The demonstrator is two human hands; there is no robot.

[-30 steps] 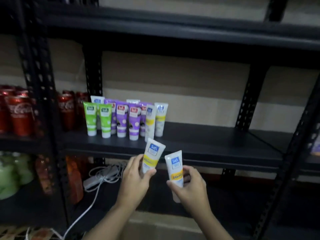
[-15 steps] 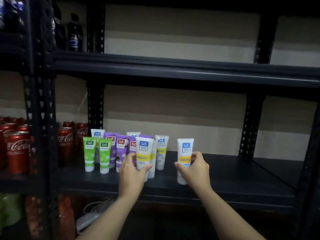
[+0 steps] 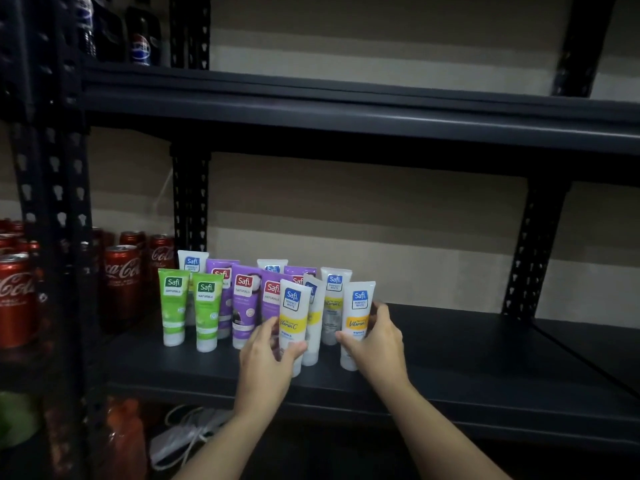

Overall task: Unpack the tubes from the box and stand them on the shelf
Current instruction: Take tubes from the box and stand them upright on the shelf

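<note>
Several Safi tubes stand cap-down on the dark shelf: two green ones at the left, purple ones in the middle, white and yellow ones to the right. My left hand grips a white and yellow tube at the front of the group; it leans slightly. My right hand grips another white and yellow tube, upright on the shelf at the group's right end. The box is out of view.
Red cola cans fill the neighbouring shelf bay at the left, behind a black upright post. Dark soda bottles stand on the upper shelf. A white cable and power strip lie on the level below. The shelf stretches right of the tubes.
Both hands rose from below the shelf edge onto the shelf with their tubes. Since half a second ago the right tube has moved left, closer to the group.
</note>
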